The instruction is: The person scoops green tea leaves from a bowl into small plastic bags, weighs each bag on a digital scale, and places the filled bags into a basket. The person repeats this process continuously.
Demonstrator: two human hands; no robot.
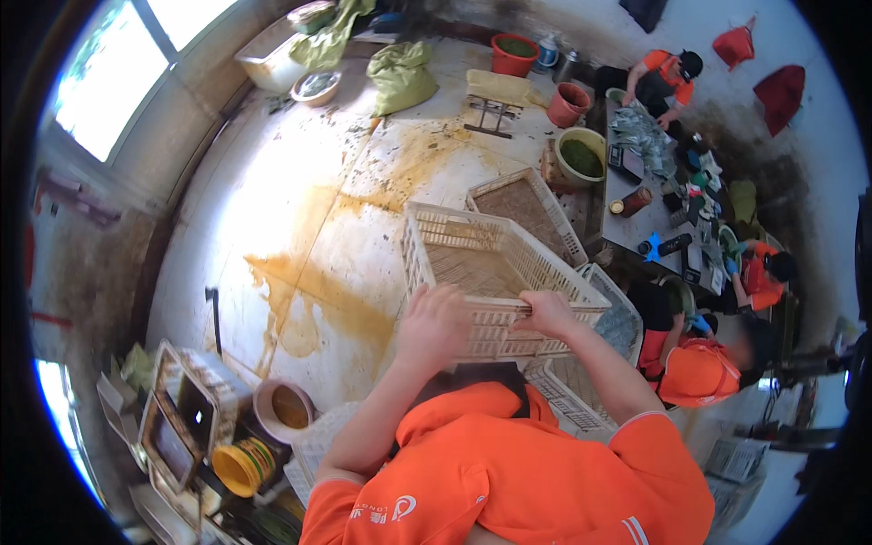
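Note:
A white slatted plastic crate (500,341) is in front of me, its brown inside floor showing. My right hand (549,314) is closed over the crate's near rim, thumb pointing left. My left hand (436,324) is at the crate's near left corner; motion smears its fingers, so its grip is unclear. Beyond the crate, a second shallow crate (542,207) rests on the floor. Another low crate (570,392) is partly hidden below my right forearm.
Three people in orange shirts (695,371) work around a grey table (595,227) on the right. A pale tub of green stuff (581,154) and a red bucket (569,104) stand at its far end. At lower left are a yellow bucket (241,468) and a pinkish bucket (283,409).

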